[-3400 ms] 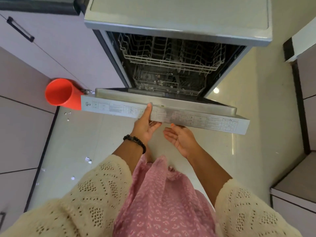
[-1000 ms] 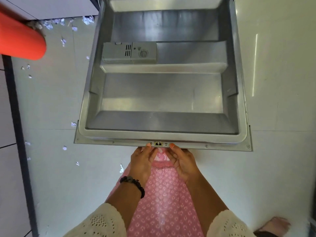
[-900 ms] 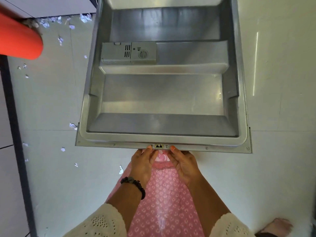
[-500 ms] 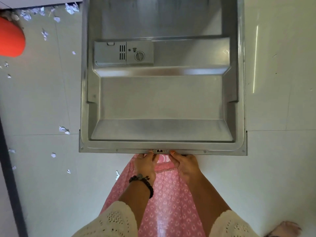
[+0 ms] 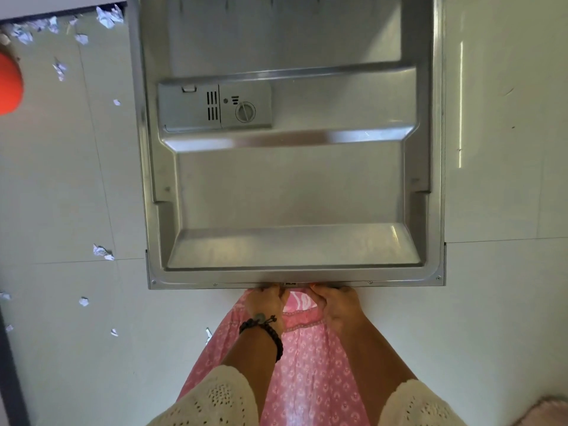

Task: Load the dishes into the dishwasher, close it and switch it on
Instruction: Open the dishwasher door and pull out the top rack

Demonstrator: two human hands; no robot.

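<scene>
The dishwasher door [image 5: 292, 192] lies folded down flat in front of me, its steel inner face up. A grey detergent dispenser [image 5: 215, 107] with a round cap sits in its upper left part. My left hand [image 5: 266, 304], with a black bead bracelet at the wrist, grips the door's near edge from below, fingers curled under the rim. My right hand [image 5: 336, 304] holds the same edge right beside it. The racks and any dishes are out of view.
A pale tiled floor [image 5: 504, 302] surrounds the door. Several scraps of torn paper [image 5: 103, 252] lie scattered on the floor to the left. An orange-red object [image 5: 9, 84] shows at the left edge. A dark cabinet base [image 5: 12, 364] runs along the bottom left.
The door went from half open to fully down, both hands lowering it by its edge. My view tilted down, so the dispenser sits lower in frame and the orange object slid leftward.
</scene>
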